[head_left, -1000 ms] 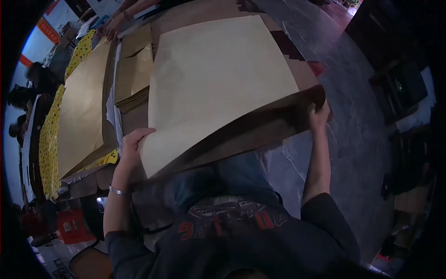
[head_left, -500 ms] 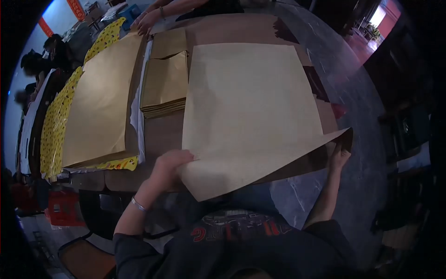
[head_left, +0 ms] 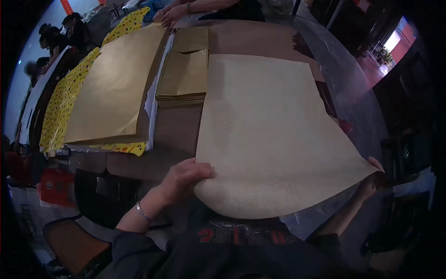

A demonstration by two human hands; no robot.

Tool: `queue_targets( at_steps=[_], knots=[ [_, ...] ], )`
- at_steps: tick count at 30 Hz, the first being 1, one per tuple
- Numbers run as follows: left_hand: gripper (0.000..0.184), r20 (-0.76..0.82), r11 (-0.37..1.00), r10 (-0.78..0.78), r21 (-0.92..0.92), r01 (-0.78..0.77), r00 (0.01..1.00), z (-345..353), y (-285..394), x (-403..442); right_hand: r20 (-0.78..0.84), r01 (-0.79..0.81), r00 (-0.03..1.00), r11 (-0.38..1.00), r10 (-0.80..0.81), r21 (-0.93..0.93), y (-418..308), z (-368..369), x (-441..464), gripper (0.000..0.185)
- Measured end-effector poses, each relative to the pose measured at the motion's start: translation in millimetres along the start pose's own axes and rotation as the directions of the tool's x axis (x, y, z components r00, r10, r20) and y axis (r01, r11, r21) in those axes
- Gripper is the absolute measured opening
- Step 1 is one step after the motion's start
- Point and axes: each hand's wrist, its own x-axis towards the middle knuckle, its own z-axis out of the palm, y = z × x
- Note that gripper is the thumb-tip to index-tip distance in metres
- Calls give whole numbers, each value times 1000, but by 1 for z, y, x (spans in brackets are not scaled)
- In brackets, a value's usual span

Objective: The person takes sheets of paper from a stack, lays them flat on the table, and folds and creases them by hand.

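A large beige sheet of paper lies over the brown table, its near edge sagging in a curve over the table's front. My left hand pinches the sheet's near left edge, a metal bangle on its wrist. Out to the right, my right hand grips the near right corner, which is lifted and pulled outward; part of that hand is hidden behind the paper. To the left of the sheet is a stack of folded golden-brown paper pieces, touching or very near its edge.
A thick pile of large golden-brown sheets lies on white and yellow patterned wrapping at the left. Across the table, another person's hands touch that pile's far corner. A chair and red stool stand lower left.
My right hand has moved right and nearer to me, drawing the sheet's corner outward. The folded-over near edge is now spread into a curve. The whole view has shifted a little.
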Motion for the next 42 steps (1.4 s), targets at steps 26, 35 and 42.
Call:
queue_targets(
  at_steps=[26,35,42],
  knots=[
    [11,-125,792,-539,-411,451,833,2,14,7,182,-263,952,961,244,83,223,48,38,43],
    [41,-242,687,-564,-668,286,789,11,-52,31,-5,-68,998,994,69,88,146,74,96,43],
    [28,-10,811,-509,-339,476,860,14,-79,65,-33,-104,994,994,103,-35,79,86,98,36]
  ],
)
